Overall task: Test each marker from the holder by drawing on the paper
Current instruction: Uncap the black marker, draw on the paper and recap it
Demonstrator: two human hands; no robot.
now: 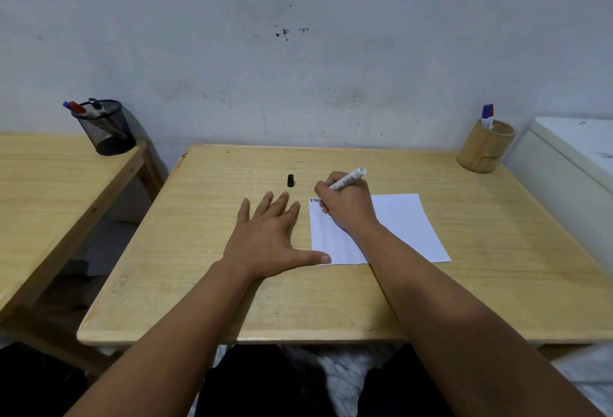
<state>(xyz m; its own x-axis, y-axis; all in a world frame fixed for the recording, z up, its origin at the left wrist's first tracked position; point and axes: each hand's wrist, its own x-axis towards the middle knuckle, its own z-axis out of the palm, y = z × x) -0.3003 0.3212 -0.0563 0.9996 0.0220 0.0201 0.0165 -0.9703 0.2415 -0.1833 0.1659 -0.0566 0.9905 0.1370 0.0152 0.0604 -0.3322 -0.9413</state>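
A white sheet of paper [401,224] lies on the wooden table [205,217]. My right hand [346,204] grips a white marker [350,178], its tip touching the paper's top left corner beside short blue and red strokes [311,200]. My left hand [268,237] rests flat on the table with fingers spread, its thumb pressing the paper's lower left corner. The marker's black cap [290,180] stands on the table beyond my left hand. A wooden holder [484,148] at the back right holds one blue-capped marker [487,114].
A black mesh cup [106,131] with several markers stands on a second wooden table [49,184] to the left. A white cabinet [570,164] adjoins the right side. A wall runs behind the tables. A gap separates the two tables.
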